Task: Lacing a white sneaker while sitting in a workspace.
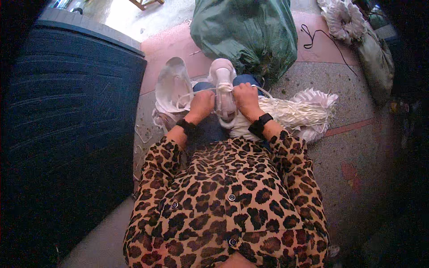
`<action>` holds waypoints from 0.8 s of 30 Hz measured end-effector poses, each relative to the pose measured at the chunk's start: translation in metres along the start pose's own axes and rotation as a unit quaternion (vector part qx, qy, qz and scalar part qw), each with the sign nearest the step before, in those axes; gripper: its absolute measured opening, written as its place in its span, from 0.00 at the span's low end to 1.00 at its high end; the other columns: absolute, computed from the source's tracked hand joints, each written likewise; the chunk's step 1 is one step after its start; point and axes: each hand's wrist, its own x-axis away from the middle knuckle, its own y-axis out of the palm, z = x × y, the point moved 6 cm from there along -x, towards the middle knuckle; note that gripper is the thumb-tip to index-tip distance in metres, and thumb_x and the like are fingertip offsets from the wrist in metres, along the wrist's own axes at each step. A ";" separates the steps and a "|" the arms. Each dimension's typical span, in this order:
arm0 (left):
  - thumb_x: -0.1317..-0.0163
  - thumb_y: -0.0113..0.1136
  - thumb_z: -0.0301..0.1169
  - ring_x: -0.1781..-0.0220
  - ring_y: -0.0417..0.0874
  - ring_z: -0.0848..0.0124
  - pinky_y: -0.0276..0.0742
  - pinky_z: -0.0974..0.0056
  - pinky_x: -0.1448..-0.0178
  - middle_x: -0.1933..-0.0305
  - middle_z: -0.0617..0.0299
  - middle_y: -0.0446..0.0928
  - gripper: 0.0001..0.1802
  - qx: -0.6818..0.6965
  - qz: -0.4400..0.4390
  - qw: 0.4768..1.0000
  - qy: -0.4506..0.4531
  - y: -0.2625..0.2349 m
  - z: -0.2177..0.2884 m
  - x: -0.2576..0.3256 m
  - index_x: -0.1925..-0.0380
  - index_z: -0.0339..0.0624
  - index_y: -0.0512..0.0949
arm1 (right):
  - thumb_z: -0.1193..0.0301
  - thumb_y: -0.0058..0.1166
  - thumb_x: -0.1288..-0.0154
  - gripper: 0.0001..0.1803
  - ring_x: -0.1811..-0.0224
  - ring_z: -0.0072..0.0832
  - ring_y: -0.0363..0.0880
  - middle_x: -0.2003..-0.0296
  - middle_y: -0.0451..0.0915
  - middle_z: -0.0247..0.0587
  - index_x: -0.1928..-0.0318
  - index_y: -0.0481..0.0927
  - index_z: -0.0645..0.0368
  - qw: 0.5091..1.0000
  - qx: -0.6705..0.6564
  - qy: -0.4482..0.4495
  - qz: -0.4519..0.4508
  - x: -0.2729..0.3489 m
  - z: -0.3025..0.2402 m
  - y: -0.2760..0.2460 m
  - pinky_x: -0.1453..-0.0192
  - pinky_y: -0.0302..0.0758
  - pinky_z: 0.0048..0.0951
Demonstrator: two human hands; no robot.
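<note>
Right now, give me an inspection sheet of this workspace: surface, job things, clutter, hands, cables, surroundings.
Surface: speckled stone floor with reddish strips; person seated on it.
Job's things: pale strip bundle on the lap, a white strip stretched across it between both hands.
Clutter: white frilly pieces to the left, fringed pale pile to the right, loose strips on the floor.
Hands: left hand and right hand both closed in a grip on the strip; black wristbands on both.
Cables: thin black cord lying on the floor at upper right.
Surroundings: large green sack ahead, dark ribbed panel at left, another filled sack at right.
</note>
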 end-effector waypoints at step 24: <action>0.40 0.56 0.39 0.57 0.77 0.53 0.71 0.45 0.57 0.70 0.56 0.80 0.11 -0.069 0.107 0.992 -0.018 0.002 0.026 0.010 0.73 0.45 0.81 | 0.62 0.55 0.39 0.09 0.56 0.39 0.73 0.67 0.77 0.40 0.68 0.82 0.54 1.000 0.016 0.021 -0.009 0.013 -0.006 -0.006 0.56 0.66 0.43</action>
